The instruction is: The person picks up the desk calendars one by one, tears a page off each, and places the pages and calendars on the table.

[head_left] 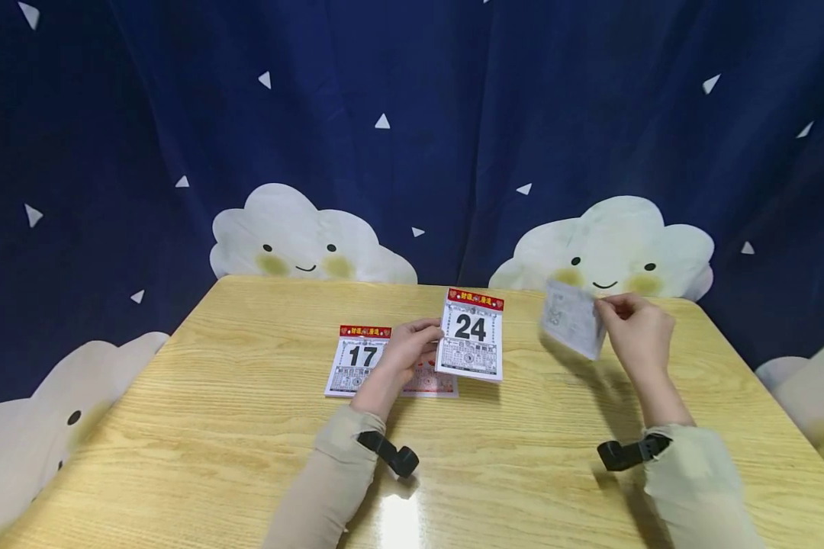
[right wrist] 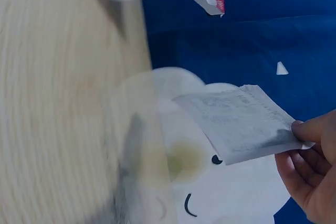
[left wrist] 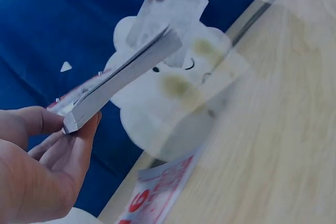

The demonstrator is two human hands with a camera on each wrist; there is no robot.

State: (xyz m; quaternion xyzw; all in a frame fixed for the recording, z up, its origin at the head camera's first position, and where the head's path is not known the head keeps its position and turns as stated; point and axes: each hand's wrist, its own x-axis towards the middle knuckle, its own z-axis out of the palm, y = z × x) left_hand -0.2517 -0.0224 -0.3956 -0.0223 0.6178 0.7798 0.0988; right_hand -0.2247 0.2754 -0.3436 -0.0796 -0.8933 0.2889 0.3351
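Observation:
My left hand (head_left: 412, 347) grips the left edge of a thick tear-off calendar (head_left: 471, 335) with a red header and a black 24, held above the table. In the left wrist view, the thumb and fingers clamp the side of this calendar (left wrist: 123, 80), its page edges showing. Over to the right, my right hand (head_left: 638, 332) pinches a loose calendar sheet (head_left: 571, 319) by one corner, thumb against fingers. The right wrist view shows that thin sheet (right wrist: 241, 124) hanging in the air, its printing faint.
On the wooden table (head_left: 213, 457) lies a calendar (head_left: 360, 366) reading 17. Beside it, partly hidden by my left hand and the raised calendar, is another with red print (head_left: 429, 385). A dark blue curtain (head_left: 412, 152) with cloud faces hangs behind the table's far edge.

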